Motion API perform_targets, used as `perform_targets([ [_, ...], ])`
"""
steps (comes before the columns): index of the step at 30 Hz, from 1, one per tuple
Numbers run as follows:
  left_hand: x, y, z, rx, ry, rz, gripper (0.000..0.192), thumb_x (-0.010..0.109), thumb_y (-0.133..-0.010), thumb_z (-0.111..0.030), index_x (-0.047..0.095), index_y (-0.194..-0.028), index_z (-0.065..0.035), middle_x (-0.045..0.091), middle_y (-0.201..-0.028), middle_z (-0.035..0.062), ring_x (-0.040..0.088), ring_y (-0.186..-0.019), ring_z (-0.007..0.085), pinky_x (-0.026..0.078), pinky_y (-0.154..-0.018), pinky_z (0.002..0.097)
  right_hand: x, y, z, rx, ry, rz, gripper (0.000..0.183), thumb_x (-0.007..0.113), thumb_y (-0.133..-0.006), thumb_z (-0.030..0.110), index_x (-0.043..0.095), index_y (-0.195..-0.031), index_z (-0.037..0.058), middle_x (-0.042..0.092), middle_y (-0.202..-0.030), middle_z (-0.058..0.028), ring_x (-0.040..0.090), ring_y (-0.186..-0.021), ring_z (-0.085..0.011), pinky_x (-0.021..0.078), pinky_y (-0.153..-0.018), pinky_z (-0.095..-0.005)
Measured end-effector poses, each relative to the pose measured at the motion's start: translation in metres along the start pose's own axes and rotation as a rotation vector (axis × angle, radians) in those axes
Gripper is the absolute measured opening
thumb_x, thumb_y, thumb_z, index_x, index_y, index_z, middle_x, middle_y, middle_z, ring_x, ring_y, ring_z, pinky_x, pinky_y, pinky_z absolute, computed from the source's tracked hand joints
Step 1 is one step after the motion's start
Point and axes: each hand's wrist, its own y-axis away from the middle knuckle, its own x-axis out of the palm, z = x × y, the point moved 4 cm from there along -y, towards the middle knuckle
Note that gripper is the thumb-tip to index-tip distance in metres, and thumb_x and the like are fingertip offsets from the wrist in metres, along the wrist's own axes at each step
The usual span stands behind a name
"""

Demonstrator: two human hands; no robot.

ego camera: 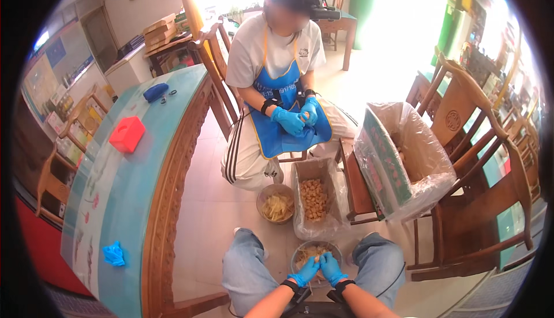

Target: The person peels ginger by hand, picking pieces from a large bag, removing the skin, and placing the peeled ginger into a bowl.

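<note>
My left hand (307, 271) and my right hand (330, 268), both in blue gloves, meet over a round basin (295, 261) of pale peelings on the floor between my knees. A small light-brown piece (317, 259) shows between my fingertips; what it is, I cannot tell. Beyond the basin stands a plastic-lined box (301, 231) with many small brown pieces (314, 199). To its left is a round container (261, 205) of yellowish peelings. A person (285, 71) in a blue apron sits opposite, blue-gloved hands together around a small piece.
At left, a long glass-topped table (160, 162) bears a red box (127, 134), a blue pouch (156, 92) and a crumpled blue glove (114, 254). At right, a large plastic-lined carton (381, 162) rests on a wooden seat (361, 188), beside wooden chairs (484, 201).
</note>
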Motion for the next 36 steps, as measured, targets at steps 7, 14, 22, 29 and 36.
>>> perform_targets([
  [7,-0.008,0.023,-0.071,-0.026,-0.273,-0.049,0.035,0.035,-0.089,-0.028,0.037,-0.109,0.0003,0.052,-0.101,0.0230,0.051,-0.095,0.0314,0.040,-0.081,0.0378,0.021,-0.004,-0.015,0.121,-0.114,-0.009,0.026,0.042,-0.084,0.024,0.045,-0.086,-0.0022,0.055,-0.079,-0.0256,0.055,-0.075,-0.0377,0.0420,-0.067,-0.0424],
  [14,-0.011,0.024,-0.066,0.049,-0.214,-0.236,0.028,0.034,-0.089,-0.027,0.042,-0.101,-0.0030,0.055,-0.089,0.0166,0.055,-0.081,0.0240,0.043,-0.072,0.0332,0.017,0.004,0.011,-0.049,-0.138,-0.090,0.019,0.044,-0.084,0.019,0.045,-0.085,-0.0006,0.055,-0.076,-0.0246,0.054,-0.072,-0.0378,0.0421,-0.063,-0.0419],
  [22,-0.004,0.005,-0.012,-0.385,0.920,0.298,0.023,0.035,-0.088,-0.023,0.054,-0.085,-0.0114,0.059,-0.083,0.0061,0.057,-0.073,0.0158,0.046,-0.069,0.0319,-0.006,0.002,0.031,-0.258,0.059,0.021,0.017,0.046,-0.083,0.017,0.049,-0.085,0.0008,0.055,-0.075,-0.0203,0.054,-0.069,-0.0344,0.0420,-0.063,-0.0408],
  [29,-0.006,0.016,-0.081,-0.277,0.984,0.336,0.021,0.037,-0.087,-0.020,0.055,-0.086,-0.0097,0.060,-0.082,0.0057,0.056,-0.075,0.0163,0.046,-0.069,0.0311,-0.044,-0.029,0.087,-0.660,0.407,0.249,0.015,0.053,-0.076,0.017,0.055,-0.073,0.0026,0.055,-0.075,-0.0182,0.052,-0.069,-0.0356,0.0407,-0.062,-0.0409],
  [36,-0.005,0.030,-0.081,-0.448,1.106,0.482,0.017,0.039,-0.087,-0.019,0.045,-0.071,-0.0143,0.030,-0.059,-0.0054,0.030,-0.051,0.0079,0.030,-0.051,0.0216,-0.036,-0.009,0.088,-0.839,0.475,0.327,0.010,0.053,-0.074,0.015,0.055,-0.074,0.0056,0.054,-0.075,-0.0161,0.052,-0.071,-0.0328,0.0398,-0.064,-0.0397],
])
